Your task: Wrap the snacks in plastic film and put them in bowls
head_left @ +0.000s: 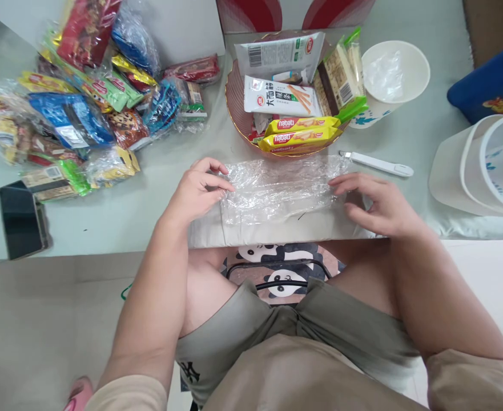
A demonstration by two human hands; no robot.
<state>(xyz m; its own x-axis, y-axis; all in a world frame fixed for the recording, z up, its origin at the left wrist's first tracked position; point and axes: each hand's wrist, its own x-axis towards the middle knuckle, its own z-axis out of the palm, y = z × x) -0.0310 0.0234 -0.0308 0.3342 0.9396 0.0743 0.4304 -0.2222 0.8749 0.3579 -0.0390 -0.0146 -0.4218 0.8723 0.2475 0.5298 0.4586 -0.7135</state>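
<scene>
A clear, crinkled plastic bag or sheet (277,191) lies flat on the table near the front edge. My left hand (195,191) is at its left end, fingers apart, fingertips resting on the plastic. At the right end is my right hand (373,202), its fingers spread and the fingertips at the plastic's edge. Just behind the plastic stands a gold-rimmed bowl (237,108) of packaged snacks, with yellow wafer packs (300,136) at its front. To the right of the bowl lies a white utility knife (379,164).
A heap of wrapped snacks (71,120) covers the left of the table (118,222), with a phone (22,217) at the front left. A paper cup (414,77) holding crumpled clear plastic stands right of the bowl. White tubs (452,171) and a blue container (486,80) are far right.
</scene>
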